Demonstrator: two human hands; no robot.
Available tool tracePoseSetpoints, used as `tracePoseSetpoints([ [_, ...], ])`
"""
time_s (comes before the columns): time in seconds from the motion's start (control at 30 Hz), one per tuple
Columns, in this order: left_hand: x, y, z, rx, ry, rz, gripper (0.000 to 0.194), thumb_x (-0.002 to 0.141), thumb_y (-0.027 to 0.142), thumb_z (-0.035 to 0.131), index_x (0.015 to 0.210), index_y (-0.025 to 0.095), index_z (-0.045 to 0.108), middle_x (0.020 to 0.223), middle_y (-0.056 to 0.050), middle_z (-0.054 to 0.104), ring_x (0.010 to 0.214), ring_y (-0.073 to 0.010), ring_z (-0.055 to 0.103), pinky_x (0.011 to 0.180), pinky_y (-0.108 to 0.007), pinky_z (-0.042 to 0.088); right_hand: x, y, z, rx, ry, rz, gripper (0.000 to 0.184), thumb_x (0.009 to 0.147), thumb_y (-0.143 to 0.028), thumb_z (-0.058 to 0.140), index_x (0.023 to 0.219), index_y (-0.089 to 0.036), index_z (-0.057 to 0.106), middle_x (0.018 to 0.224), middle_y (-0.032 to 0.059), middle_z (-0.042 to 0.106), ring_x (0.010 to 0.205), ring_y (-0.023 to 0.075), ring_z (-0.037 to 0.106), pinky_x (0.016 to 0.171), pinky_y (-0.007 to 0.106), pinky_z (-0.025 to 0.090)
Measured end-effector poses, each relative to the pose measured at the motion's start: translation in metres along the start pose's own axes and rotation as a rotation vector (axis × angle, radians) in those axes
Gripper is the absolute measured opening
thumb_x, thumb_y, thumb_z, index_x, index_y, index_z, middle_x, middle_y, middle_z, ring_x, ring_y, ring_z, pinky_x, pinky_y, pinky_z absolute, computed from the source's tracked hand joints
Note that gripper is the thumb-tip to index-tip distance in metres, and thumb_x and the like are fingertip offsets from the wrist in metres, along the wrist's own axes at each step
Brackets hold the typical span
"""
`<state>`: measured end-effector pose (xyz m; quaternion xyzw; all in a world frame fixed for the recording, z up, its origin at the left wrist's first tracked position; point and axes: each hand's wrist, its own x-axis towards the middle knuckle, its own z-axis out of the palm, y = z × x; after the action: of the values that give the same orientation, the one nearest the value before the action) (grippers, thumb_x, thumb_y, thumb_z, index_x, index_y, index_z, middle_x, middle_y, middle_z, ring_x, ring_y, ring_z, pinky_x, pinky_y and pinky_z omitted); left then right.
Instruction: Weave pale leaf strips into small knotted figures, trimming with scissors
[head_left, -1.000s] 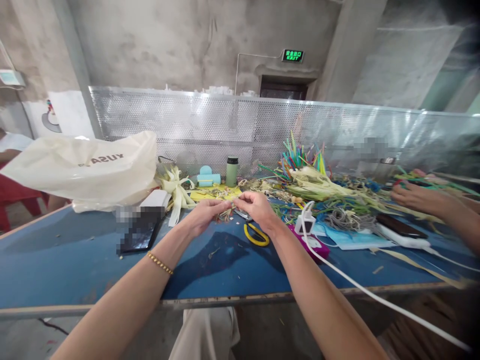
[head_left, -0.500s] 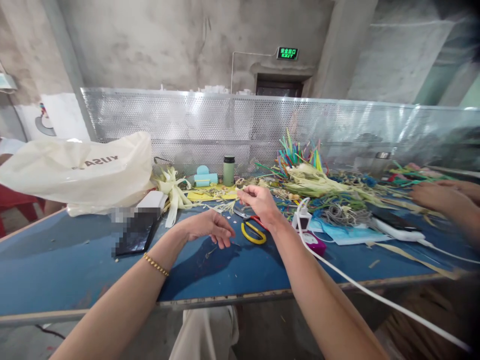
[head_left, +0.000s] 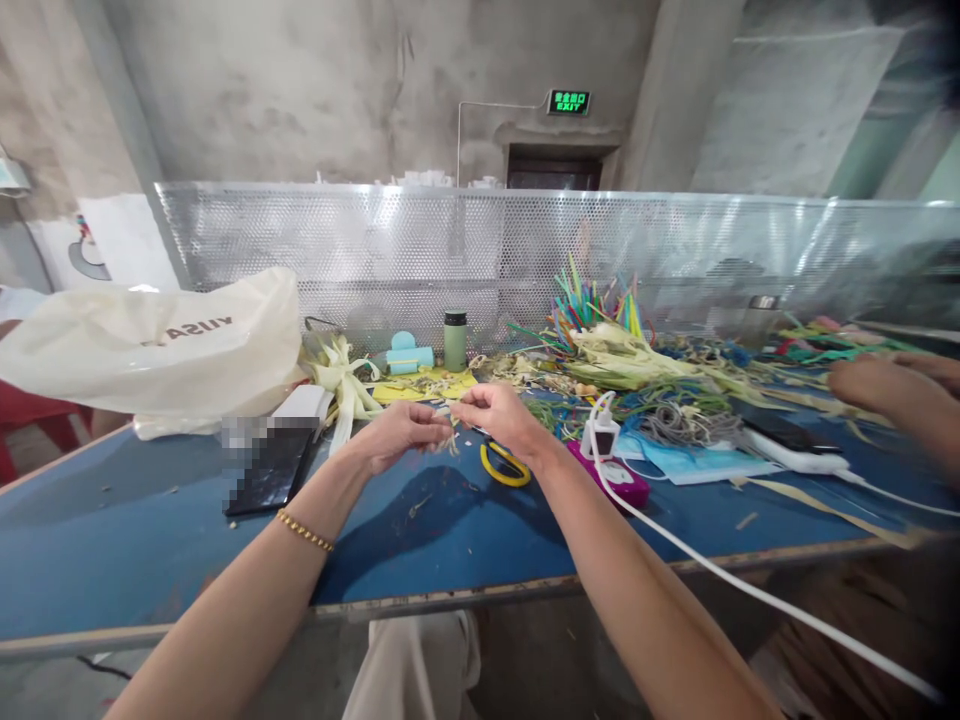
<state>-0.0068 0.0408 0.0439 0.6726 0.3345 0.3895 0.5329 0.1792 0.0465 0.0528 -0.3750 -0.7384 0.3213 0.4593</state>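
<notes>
Above the blue tabletop (head_left: 390, 560), my two hands are close together, fingertips almost meeting. My right hand (head_left: 501, 418) is closed in a pinch on a small pale husk-like piece (head_left: 451, 440) with thin strands hanging down. The fingers of my left hand (head_left: 405, 432) are pressed together at the same piece from the other side; its exact grip is partly hidden. Just below my right hand lie scissors (head_left: 506, 482), their yellow handle loop showing and the rest mostly covered by the hand.
Pale corn husks (head_left: 622, 355), colourful pipe cleaners (head_left: 592, 310) and a grey wire coil (head_left: 682, 425) lie right. A purple power block (head_left: 626, 485) carries a white charger (head_left: 600, 438). Left are a pixelated dark device (head_left: 274, 470) and plastic bag (head_left: 225, 350). A co-worker's hands (head_left: 892, 385) are far right.
My left hand has moved up and forward to meet my right hand, and its fingers have closed together. My right hand has shifted slightly left and down.
</notes>
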Motion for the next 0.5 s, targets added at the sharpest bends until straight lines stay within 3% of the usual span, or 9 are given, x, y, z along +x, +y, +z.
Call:
tracePoseSetpoints([
  [0.27, 0.005, -0.003, 0.010, -0.135, 0.106, -0.025, 0.018, 0.057, 0.025, 0.080, 0.060, 0.011, 0.068, 0.056, -0.001, 0.057, 0.052, -0.0082, 0.048, 0.052, -0.024, 0.033, 0.003, 0.006, 0.012, 0.029, 0.135, -0.005, 0.029, 0.072, -0.041, 0.069, 0.065, -0.017, 0.055, 0.057, 0.0012, 0.060, 0.053, 0.0120, 0.052, 0.052, 0.024, 0.039],
  [0.5, 0.007, -0.005, 0.007, -0.149, 0.139, -0.042, 0.015, 0.055, 0.021, 0.078, 0.062, 0.011, 0.069, 0.059, -0.002, 0.059, 0.052, -0.0079, 0.047, 0.051, -0.024, 0.031, 0.003, 0.004, 0.010, 0.004, 0.062, 0.000, 0.031, 0.073, -0.042, 0.068, 0.064, -0.017, 0.053, 0.056, 0.0014, 0.059, 0.054, 0.0122, 0.052, 0.053, 0.025, 0.039],
])
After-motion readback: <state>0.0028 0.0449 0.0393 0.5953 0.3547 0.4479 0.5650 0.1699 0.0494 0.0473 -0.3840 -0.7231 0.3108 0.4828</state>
